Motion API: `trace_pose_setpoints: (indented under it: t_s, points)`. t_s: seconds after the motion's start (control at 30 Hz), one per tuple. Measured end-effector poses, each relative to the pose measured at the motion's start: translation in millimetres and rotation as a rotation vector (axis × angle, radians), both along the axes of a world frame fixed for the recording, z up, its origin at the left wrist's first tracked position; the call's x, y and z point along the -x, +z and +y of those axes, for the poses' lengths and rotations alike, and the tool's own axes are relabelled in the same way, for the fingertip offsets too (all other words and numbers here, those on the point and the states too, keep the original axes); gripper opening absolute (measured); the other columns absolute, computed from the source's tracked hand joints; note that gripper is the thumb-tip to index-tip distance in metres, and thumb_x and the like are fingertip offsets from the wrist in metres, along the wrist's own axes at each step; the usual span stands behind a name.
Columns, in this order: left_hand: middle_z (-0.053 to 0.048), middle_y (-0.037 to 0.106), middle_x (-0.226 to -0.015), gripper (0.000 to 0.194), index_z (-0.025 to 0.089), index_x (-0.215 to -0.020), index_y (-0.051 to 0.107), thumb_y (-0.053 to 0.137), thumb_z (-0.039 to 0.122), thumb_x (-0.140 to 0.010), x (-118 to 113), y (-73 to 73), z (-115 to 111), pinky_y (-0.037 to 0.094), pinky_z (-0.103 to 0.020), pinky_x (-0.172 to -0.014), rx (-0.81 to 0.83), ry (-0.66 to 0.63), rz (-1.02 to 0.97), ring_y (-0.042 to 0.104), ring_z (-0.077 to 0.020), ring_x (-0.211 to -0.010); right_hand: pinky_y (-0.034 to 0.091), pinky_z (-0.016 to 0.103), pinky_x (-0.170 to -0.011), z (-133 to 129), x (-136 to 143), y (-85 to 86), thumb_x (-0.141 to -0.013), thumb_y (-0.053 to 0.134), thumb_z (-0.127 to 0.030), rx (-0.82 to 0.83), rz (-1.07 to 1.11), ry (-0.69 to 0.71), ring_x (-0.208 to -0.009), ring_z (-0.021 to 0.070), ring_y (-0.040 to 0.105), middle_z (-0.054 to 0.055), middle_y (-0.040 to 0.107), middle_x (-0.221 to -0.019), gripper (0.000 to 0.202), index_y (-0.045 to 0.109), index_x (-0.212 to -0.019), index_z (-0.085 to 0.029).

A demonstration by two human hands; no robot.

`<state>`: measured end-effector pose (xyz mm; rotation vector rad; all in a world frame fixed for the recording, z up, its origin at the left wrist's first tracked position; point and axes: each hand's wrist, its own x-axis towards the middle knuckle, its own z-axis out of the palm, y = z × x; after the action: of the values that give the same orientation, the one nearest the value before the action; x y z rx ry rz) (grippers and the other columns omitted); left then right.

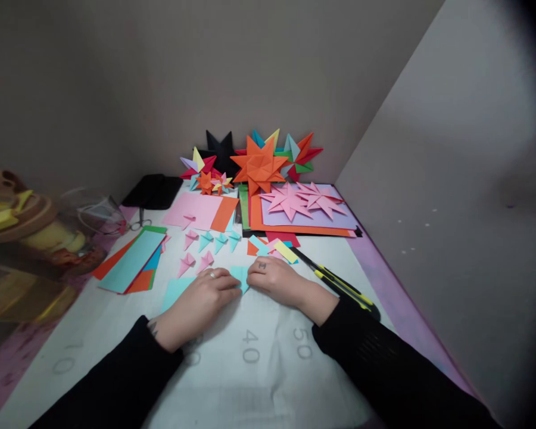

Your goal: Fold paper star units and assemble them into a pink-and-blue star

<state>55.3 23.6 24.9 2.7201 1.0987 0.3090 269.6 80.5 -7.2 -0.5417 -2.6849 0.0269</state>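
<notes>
A small turquoise piece of paper (240, 274) lies on the white sheet with numbers, between my two hands. My left hand (203, 304) has its fingers bent together on the paper's left edge. From the other side, my right hand (274, 277) pinches its right edge, with the fingertips partly hidden. Under and left of my left hand shows a flat turquoise sheet (173, 291). Just beyond my hands lie folded pink pieces (206, 261) and folded turquoise pieces (220, 242) in rows.
Paper strips (134, 262) and scissors (140, 220) lie to the left. A yellow-black cutter knife (343, 286) rests beside my right wrist, near small paper scraps (286, 251). Paper stars (259, 164) stand against the wall behind stacked coloured sheets (304, 228). Blurred containers (22, 238) fill the far left.
</notes>
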Motion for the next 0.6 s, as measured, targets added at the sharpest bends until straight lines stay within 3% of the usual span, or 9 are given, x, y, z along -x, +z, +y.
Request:
trace_pose_setpoints:
  t_s: [0.13,0.33,0.47,0.6]
  points:
    - [-0.009,0.064,-0.113,0.032,0.020,-0.112,0.061,0.042,0.010,-0.088,2,-3.0,-4,0.045,-0.040,-0.083,-0.036,-0.027,0.029,0.055,-0.0232,-0.100,0.037,0.027,-0.065,0,-3,0.0,-0.091,0.048,-0.021,0.071,0.038,0.004,-0.075,0.0152,0.051,0.003,0.062,-0.078,0.019,0.065,-0.082,-0.020]
    - [-0.011,0.063,-0.116,0.030,0.019,-0.112,0.060,0.041,0.011,-0.089,3,-2.7,-12,0.045,-0.042,-0.084,-0.035,-0.023,0.050,0.055,-0.0251,-0.104,0.043,0.028,-0.076,3,-2,2.8,-0.087,0.054,-0.018,0.380,0.128,0.051,-0.080,0.0149,0.054,0.003,0.062,-0.082,0.013,0.065,-0.081,-0.019]
    - [-0.010,0.064,-0.111,0.027,0.017,-0.109,0.060,0.042,0.011,-0.090,-2,-3.1,-16,0.046,-0.040,-0.083,-0.011,-0.008,0.034,0.056,-0.0239,-0.102,0.042,0.030,-0.080,7,0,6.2,-0.084,0.058,-0.015,0.510,0.122,-0.021,-0.082,0.0149,0.053,0.002,0.061,-0.083,0.010,0.065,-0.078,-0.018]
    - [-0.010,0.065,-0.108,0.025,0.016,-0.106,0.061,0.043,0.011,-0.089,-4,-2.6,-18,0.048,-0.038,-0.080,-0.009,0.005,0.092,0.059,-0.0228,-0.097,0.041,0.029,-0.078,6,3,7.1,-0.083,0.059,-0.015,0.538,0.095,-0.131,-0.084,0.0157,0.050,0.002,0.059,-0.086,0.010,0.065,-0.077,-0.019]
